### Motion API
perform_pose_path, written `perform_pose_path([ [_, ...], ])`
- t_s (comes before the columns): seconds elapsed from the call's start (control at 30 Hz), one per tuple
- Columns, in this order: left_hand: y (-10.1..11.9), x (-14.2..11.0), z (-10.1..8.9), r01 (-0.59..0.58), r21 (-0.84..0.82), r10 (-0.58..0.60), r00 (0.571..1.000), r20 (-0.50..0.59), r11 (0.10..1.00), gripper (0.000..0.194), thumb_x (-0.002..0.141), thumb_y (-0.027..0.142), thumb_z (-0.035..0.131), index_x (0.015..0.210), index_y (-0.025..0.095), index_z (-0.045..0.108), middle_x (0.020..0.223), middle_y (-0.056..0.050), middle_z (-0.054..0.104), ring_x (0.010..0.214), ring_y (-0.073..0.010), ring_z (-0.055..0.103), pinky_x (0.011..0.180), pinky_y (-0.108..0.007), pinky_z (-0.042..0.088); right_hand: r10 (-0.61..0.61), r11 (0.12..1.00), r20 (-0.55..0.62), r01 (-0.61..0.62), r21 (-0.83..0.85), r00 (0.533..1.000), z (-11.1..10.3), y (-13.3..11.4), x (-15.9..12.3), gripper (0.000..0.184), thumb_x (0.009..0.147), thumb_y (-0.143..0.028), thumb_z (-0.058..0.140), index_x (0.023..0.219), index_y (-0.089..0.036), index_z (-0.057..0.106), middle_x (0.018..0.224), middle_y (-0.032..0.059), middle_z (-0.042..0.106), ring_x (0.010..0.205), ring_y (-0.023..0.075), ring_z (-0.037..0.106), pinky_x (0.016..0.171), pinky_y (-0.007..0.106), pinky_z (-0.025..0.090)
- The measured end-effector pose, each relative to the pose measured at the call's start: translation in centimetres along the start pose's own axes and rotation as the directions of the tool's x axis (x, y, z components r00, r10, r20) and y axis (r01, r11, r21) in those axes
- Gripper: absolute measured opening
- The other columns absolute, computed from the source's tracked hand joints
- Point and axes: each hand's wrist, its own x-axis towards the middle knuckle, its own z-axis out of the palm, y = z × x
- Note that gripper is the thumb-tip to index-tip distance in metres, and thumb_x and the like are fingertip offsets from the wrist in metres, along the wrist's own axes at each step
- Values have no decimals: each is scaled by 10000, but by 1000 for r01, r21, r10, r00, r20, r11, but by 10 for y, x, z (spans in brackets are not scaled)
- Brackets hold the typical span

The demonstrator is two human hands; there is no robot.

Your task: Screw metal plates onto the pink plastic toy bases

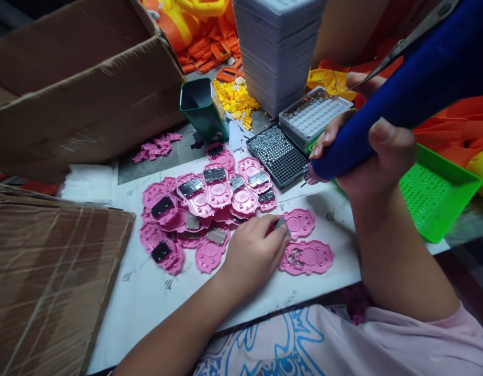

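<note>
My right hand (390, 151) grips a blue electric screwdriver (367, 125), its bit pointing down and left above the white-covered table. A pair of scissors (410, 44) lies along the screwdriver's upper side; how it is held is hidden. My left hand (253, 248) rests low on the table, fingers curled onto the grey cover (282, 226) of a pink plastic panel (301, 223). Just nearer to me lies another pink panel (314, 257) with small metal pieces in it. Left of these sits a pile of pink panels (210, 253), many bearing black or grey covers.
Behind the pile stand a green bin (204, 109), a black tray of screws (278, 154), a light tray (315, 115) and a tall tray stack (278, 57). Cardboard boxes (84, 99) bound the left. A bright green basket (441, 193) stands right, near orange and yellow parts (236, 99).
</note>
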Motion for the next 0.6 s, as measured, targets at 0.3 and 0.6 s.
perform_pose_path([
  [0.3, -1, -1, -3, -22, -5, 22, 1000, 11, 1000, 179, 868, 209, 546, 953, 122, 677, 1060, -132, 662, 850, -233, 621, 694, -384, 545, 20, 996, -56, -24, -82, 998, 2, 2, 0, 484, 624, -552, 693, 1026, -323, 550, 597, -25, 558, 454, 188, 536, 402, 312, 438],
  [0.6, -3, -2, -3, -42, -25, 42, 999, 22, 999, 180, 860, 177, 541, 970, 110, 666, 1087, -148, 652, 888, -240, 619, 725, -394, 552, -21, 1000, -68, 21, -3, 997, 9, -2, 1, 329, 649, -404, 661, 942, -258, 634, 531, -31, 563, 400, 168, 499, 360, 297, 420],
])
